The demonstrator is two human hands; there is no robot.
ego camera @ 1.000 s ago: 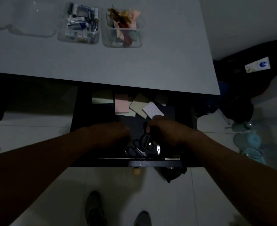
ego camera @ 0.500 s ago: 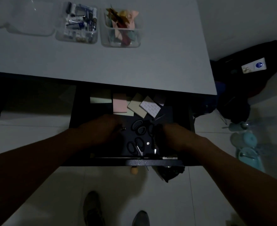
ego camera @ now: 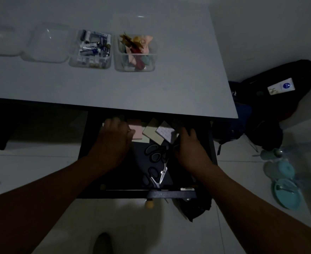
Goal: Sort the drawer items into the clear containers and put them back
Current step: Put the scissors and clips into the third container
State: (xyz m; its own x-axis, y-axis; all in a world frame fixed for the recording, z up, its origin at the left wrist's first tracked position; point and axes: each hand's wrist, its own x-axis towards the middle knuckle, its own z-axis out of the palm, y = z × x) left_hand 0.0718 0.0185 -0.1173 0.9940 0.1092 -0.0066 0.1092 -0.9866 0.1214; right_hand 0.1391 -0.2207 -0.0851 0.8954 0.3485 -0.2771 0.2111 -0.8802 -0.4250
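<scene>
The dark drawer (ego camera: 169,194) stands pulled out under the white table (ego camera: 169,79). Both my hands reach to its back. My left hand (ego camera: 114,138) lies flat over a pale pad, its thumb against the pink sticky pad (ego camera: 137,132). My right hand (ego camera: 188,143) is beside the white dotted pad (ego camera: 164,132) and the tan pad (ego camera: 152,132); darkness hides its fingertips. Two pairs of black-handled scissors (ego camera: 155,153) (ego camera: 157,177) lie between my wrists. On the table stand a clear container of batteries (ego camera: 91,49), one of coloured paper pieces (ego camera: 135,52), and two empty ones (ego camera: 46,44) (ego camera: 0,43).
A black bag (ego camera: 279,99) lies on the floor to the right of the table, with teal slippers (ego camera: 284,189) in front of it. My shoe (ego camera: 103,242) is on the white tiles below the drawer front. A dark cloth (ego camera: 195,208) hangs at the drawer's front right corner.
Both hands have moved from the scissors at the drawer's front towards the sticky pads at its back. The scissors, covered a second ago, now lie in plain view.
</scene>
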